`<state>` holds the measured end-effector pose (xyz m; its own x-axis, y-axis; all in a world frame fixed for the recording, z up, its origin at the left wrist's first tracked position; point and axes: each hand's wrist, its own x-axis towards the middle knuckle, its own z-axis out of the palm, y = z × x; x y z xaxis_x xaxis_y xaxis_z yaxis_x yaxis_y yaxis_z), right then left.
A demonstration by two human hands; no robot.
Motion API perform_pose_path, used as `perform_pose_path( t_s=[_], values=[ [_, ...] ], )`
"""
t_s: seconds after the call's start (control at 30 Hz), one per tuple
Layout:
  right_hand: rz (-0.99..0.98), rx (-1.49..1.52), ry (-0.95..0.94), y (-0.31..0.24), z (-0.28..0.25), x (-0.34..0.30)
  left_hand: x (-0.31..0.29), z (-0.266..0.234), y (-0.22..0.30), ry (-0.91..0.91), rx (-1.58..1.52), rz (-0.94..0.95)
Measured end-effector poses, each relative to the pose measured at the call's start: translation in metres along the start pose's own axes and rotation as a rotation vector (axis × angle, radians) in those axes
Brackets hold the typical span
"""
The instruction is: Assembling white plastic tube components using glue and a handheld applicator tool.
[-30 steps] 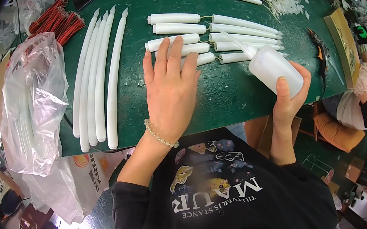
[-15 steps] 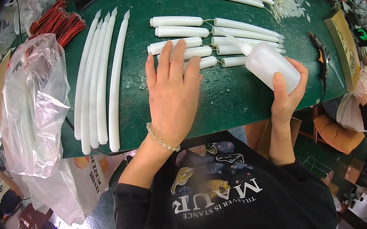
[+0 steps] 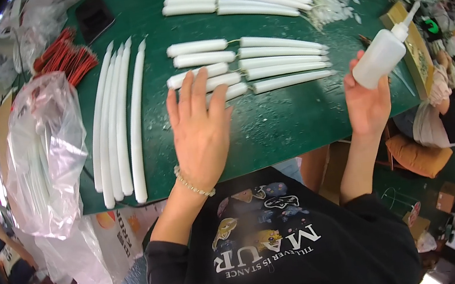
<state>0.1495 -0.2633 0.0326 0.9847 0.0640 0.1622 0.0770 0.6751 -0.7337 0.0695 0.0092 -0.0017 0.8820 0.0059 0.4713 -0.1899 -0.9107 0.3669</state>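
My left hand (image 3: pixel 201 137) lies over the near tubes of a row of white candle bases (image 3: pixel 197 48), its fingers spread and touching them. Thin wires link these bases to slim white tapered tops (image 3: pixel 287 68) on their right. Farther right, my right hand (image 3: pixel 369 103) is closed round a translucent white squeeze bottle (image 3: pixel 380 59). The bottle is tilted, its long thin nozzle (image 3: pixel 412 12) pointing up and to the right, away from the candles. To the left of my left hand, several whole white taper candles (image 3: pixel 140 119) lie side by side on the green table (image 3: pixel 278 129).
More candle pieces (image 3: pixel 260 5) lie at the far side. A clear plastic bag (image 3: pixel 45 167) of white sticks hangs over the left edge, near red wires (image 3: pixel 68 62) and a dark flat device (image 3: pixel 94 18). A shallow box (image 3: pixel 415 51) stands right; beyond it sits another person (image 3: pixel 449 111).
My right hand has moved right with the bottle, whose nozzle has swung from pointing left over the candles to pointing up and right. My left hand stays on the candle bases. The view has shifted slightly.
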Motion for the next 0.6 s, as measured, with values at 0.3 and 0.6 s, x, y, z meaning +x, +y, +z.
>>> perform_pose_path(
  t_s=[0.3, 0.6],
  values=[
    [-0.258, -0.949, 0.189, -0.068, -0.090, 0.168, 0.001, -0.001, 0.000, 0.088, -0.083, 0.006],
    [-0.060, -1.286, 0.332, -0.093, -0.181, 0.239, 0.002, 0.006, -0.005, 0.155, -0.075, 0.047]
  ],
)
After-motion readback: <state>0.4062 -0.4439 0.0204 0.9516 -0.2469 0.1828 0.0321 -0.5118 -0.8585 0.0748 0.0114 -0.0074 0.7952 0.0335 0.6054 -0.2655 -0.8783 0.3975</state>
